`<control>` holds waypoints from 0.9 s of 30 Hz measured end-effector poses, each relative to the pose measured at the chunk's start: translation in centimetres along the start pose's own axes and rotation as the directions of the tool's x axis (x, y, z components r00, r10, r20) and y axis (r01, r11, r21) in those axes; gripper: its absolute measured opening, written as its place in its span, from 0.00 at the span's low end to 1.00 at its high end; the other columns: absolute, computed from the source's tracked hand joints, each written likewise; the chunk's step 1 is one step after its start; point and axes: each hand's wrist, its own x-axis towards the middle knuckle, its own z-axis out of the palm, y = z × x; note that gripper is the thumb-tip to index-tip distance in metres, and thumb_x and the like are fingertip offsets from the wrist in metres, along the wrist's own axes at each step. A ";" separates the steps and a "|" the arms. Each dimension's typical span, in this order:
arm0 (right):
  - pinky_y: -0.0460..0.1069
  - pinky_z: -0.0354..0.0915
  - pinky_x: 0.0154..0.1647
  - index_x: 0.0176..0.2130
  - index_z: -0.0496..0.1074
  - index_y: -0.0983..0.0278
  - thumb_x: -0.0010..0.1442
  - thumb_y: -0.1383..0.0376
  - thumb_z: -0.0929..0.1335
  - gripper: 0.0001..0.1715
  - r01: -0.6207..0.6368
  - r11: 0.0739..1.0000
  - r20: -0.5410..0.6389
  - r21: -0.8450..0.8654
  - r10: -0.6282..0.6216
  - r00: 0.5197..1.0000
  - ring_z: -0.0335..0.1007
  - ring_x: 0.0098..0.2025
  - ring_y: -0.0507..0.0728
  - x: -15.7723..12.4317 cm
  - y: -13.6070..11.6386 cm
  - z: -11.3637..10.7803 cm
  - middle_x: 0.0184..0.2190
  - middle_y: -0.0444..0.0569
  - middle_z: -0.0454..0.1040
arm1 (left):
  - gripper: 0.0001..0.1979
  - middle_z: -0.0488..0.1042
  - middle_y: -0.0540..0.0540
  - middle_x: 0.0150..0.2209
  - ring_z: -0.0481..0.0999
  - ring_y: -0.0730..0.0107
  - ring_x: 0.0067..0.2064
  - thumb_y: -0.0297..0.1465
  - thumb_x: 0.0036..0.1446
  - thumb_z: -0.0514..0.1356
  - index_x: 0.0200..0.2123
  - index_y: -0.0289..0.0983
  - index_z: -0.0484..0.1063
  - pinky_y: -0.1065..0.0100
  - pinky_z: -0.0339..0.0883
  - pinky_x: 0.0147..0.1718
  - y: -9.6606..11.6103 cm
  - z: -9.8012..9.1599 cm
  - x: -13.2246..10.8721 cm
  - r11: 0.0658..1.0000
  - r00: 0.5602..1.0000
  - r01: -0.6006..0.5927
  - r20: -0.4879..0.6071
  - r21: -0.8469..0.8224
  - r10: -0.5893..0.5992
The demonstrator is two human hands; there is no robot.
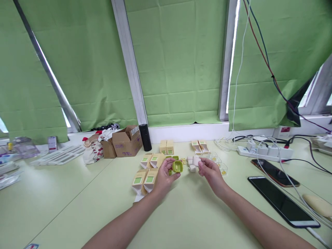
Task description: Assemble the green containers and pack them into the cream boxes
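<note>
My left hand [163, 177] is closed around a small olive-green square cup [177, 166], its hollow side toward me. Between the fingertips of my right hand [212, 173] is a small white rounded piece [196, 160]. More white pieces [192, 168] lie just under and beside it. Other green pieces [170, 172] show partly behind my left fingers. Small kraft-paper boxes [137, 181] with green squares stand in rows left of my left hand. Clear containers with yellow bits [223, 169] sit just beyond my right hand.
Farther back are more small boxes [166, 147], open-ended ones [200, 147], a brown carton [127, 142] and a black cylinder [145, 137]. On the right lie a white power strip [266, 153], tangled cables, a dark phone [275, 172] and a larger phone [282, 200].
</note>
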 end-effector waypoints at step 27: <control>0.50 0.69 0.33 0.43 0.75 0.57 0.44 0.55 0.85 0.31 -0.225 0.916 0.198 0.331 0.165 0.966 0.73 0.38 0.57 -2.5 -1.9 2.1 0.39 0.47 0.76 | 0.27 0.81 0.38 0.54 0.80 0.51 0.56 0.28 0.49 0.75 0.49 0.42 0.67 0.55 0.69 0.55 0.1 0.0 -0.3 0.998 0.999 0.023 0.045 0.064 -0.026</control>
